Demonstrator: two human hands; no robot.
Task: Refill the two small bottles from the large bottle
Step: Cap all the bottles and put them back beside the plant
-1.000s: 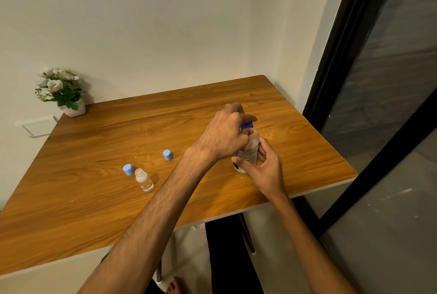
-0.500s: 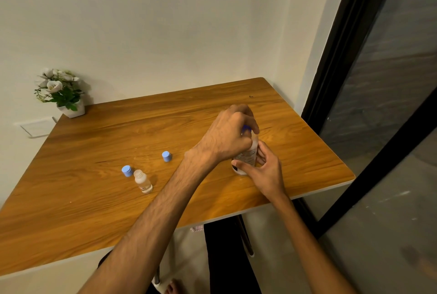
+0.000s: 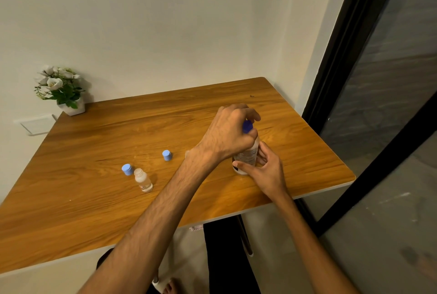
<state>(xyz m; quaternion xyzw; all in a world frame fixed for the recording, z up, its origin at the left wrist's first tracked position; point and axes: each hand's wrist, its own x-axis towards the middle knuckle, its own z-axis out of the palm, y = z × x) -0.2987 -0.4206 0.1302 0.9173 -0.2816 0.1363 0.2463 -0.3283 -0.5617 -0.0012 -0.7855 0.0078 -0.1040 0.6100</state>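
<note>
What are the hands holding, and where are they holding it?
The big bottle. The right hand grips its lower body; the left hand pinches its dark blue cap on top.

small bottle (image 3: 143, 180) stands left of large bottle (image 3: 247, 156) (caps (image 3: 127, 169) just behind) on table (image 3: 71, 199).

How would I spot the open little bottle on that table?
Start at the wooden table and look near its left front. The small clear bottle stands there uncapped, beside a light blue cap. Unlike the big bottle, no hand touches it.
</note>
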